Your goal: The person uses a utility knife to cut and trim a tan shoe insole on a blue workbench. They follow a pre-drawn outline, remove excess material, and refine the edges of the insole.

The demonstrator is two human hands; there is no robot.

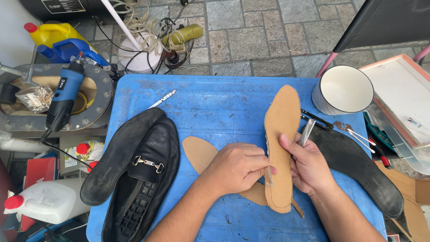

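Grey stone paving is surrounding a low blue plastic surface (215, 103), scuffed and lightly stained, on which the work is lying.

Handling: the cardboard insole cutout (281, 148) is lying lengthwise on the surface right of centre, toe pointing away from the person. It is judged light, thin and moderately stiff, likely to crease if bent sharply and to slide on the smooth plastic. Its long edges, near the waist, are offering the soundest hold.

Hands: the left hand (237, 168) is resting on the cutout's left edge, its fingers curled and pressed together, pinching the edge. The right hand (309, 166) is bearing on the opposite edge, thumb on top of the cardboard, fingers closed around a slim metal blade tool (306, 132) that is projecting upward.

Surroundings: a second cardboard piece (199, 152) is lying partly under the left hand. A black loafer (150, 170) is resting sole-up beside a black insole (117, 157) at the left. A black rubber sole (358, 166) is lying just right of the right hand, and small black snips (317, 118) near the cutout's toe. A white enamel cup (342, 89) is standing at the far right corner.

Obstructions: the rubber sole and the snips are crowding the right side closely.
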